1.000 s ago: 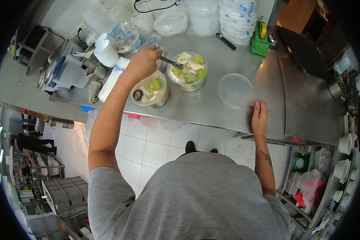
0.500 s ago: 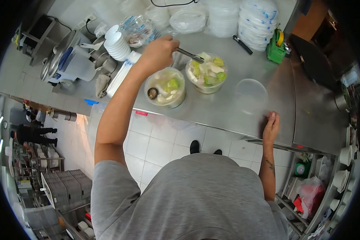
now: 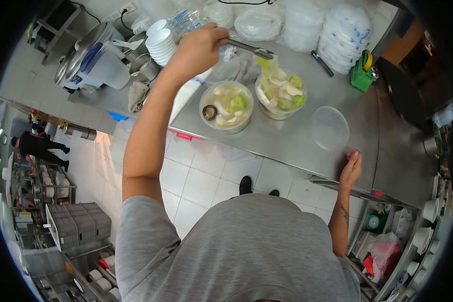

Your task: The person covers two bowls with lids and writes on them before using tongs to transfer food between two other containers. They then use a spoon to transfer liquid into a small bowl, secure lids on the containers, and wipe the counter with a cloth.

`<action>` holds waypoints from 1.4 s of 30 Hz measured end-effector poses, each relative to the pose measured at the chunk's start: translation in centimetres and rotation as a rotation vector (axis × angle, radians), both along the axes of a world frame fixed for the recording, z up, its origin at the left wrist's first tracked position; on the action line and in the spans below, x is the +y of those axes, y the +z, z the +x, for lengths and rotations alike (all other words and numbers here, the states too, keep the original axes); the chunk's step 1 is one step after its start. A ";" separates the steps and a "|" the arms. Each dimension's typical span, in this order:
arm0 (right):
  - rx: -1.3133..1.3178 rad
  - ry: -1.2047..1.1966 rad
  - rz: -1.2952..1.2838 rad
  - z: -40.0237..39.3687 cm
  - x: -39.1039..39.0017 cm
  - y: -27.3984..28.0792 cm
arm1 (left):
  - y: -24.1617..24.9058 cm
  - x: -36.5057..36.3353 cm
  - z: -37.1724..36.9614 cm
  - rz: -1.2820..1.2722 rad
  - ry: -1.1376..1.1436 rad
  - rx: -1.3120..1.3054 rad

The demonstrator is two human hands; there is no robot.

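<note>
My left hand (image 3: pixel 199 48) is closed around metal tongs (image 3: pixel 251 49). A limp pale-green leaf piece (image 3: pixel 272 69) hangs from their tips, over a round clear tub (image 3: pixel 281 117) of broth, broccoli and white pieces. Left of it stands a second clear tub (image 3: pixel 226 126) with broth, broccoli and a dark round piece, perhaps mushroom. At the counter's front edge is my right hand (image 3: pixel 351 168), its fingers curled together with nothing visible in them. Near it, a round clear lid (image 3: pixel 330 128) lies flat on the steel counter (image 3: pixel 292 146).
Bagged stacks of containers (image 3: pixel 345 38) line the back, near a black marker (image 3: pixel 322 64) and a green tape dispenser (image 3: pixel 362 70). White cups (image 3: pixel 161 48), pots (image 3: pixel 143 68) and a cloth (image 3: pixel 137 95) are at the left. A person in dark clothes (image 3: pixel 40 148) stands far left.
The tongs have risen off the right tub's contents, lifting the leaf piece. The view has shifted, so the counter items appear farther right. My right hand remains at the counter edge.
</note>
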State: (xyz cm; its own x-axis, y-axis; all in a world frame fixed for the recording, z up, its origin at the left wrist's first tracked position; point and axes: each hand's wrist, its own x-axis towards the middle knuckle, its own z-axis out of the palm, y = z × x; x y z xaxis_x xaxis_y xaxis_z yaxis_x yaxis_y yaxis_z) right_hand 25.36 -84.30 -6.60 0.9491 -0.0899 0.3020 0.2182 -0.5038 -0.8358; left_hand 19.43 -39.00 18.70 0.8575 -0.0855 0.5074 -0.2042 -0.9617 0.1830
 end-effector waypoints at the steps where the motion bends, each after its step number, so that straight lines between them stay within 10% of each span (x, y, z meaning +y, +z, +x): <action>1: 0.001 0.001 0.000 0.1 -0.1 -0.1 | 0.6 0.4 -1.0 0.010 0.009 -0.006; 21: 0.002 0.000 -0.036 0.3 0.2 -0.1 | -9.1 2.8 -9.1 -0.044 0.190 0.189; 42: 0.013 -0.045 -0.045 0.5 -0.2 -0.9 | -5.6 -2.2 -3.3 -0.091 0.074 0.027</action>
State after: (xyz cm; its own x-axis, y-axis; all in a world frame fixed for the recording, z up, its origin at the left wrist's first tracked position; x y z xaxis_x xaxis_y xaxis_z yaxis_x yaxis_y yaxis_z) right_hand 25.83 -84.54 -7.52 0.9482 -0.1194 0.2945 0.1837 -0.5502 -0.8146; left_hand 16.12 -41.21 13.11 0.8734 0.0237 0.4864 -0.1272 -0.9530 0.2749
